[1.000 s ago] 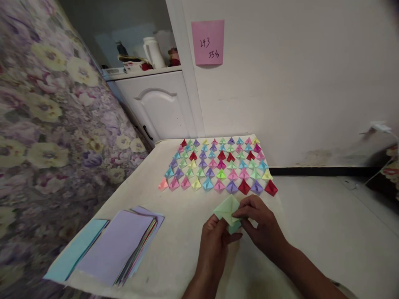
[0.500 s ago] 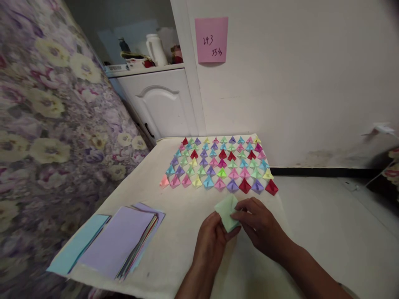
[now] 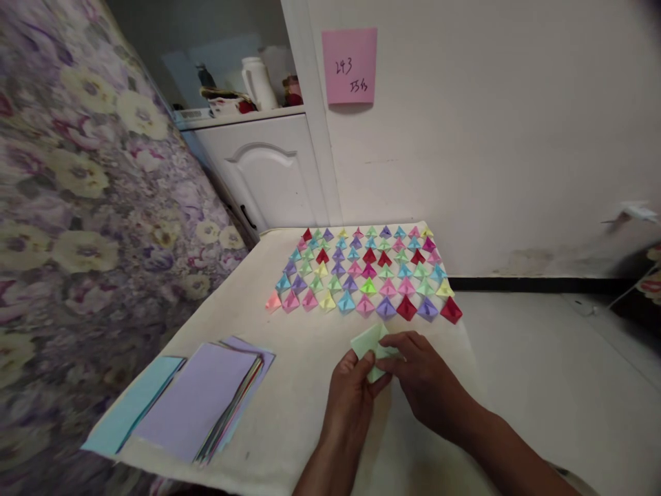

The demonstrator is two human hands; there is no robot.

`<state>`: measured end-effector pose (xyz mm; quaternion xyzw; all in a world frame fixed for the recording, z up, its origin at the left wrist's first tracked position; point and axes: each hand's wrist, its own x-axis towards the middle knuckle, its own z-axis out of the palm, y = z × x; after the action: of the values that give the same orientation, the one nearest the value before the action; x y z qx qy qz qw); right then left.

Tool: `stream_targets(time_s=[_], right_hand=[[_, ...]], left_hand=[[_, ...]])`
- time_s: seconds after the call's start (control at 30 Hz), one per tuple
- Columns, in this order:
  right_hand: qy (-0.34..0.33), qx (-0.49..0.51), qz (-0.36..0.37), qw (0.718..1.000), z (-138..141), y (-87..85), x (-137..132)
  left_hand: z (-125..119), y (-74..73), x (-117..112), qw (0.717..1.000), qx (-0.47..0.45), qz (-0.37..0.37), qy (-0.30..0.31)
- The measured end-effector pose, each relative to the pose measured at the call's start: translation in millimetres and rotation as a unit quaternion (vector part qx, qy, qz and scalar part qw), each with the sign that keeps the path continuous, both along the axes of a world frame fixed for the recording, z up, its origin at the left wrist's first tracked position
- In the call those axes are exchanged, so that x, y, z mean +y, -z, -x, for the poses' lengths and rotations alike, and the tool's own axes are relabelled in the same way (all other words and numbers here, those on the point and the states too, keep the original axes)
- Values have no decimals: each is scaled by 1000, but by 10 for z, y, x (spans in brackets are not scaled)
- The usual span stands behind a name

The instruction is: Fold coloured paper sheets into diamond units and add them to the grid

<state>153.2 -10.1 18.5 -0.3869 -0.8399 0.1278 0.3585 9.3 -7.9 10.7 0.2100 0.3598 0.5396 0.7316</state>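
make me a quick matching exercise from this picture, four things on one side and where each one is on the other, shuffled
Things:
1. green folded paper
2. stack of paper sheets
3. pink note
4. small folded pieces

Places:
A. stuck on the wall
B. in rows at the table's far end
C. between both hands
D. near left corner of the table

Pairs: 1-C, 2-D, 3-A, 4-B

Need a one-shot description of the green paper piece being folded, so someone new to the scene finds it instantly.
Start at the cream table below the pink note on the wall. Nearer than the grid of small folded pieces, the left hand and right hand pinch a pale green folded paper. It alone is off the table, and larger than the grid pieces.
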Motion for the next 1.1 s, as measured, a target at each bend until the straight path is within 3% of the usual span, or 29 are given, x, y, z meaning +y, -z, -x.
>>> stream_targets(time_s=[0.1, 0.17, 0.3, 0.47, 0.7, 0.83, 1.1], right_hand=[[-3, 92, 52, 994, -5, -19, -28], [32, 171, 92, 980, -21, -25, -15], [109, 289, 209, 928, -39, -18, 68], [110, 359, 335, 864, 22, 13, 133], [92, 445, 384, 804, 73, 151, 164], [72, 451, 399, 795, 87, 226, 178], [92, 411, 381, 823, 116, 239, 177]], left_hand=[[10, 17, 3, 1000, 13, -7, -18], [8, 12, -2, 999, 32, -9, -26], [-15, -8, -24, 997, 71, -1, -25], [-33, -9, -49, 996, 90, -20, -6], [-53, 41, -56, 994, 101, -30, 8], [-56, 47, -59, 995, 90, -40, 19], [-61, 14, -80, 998, 45, -37, 26]])
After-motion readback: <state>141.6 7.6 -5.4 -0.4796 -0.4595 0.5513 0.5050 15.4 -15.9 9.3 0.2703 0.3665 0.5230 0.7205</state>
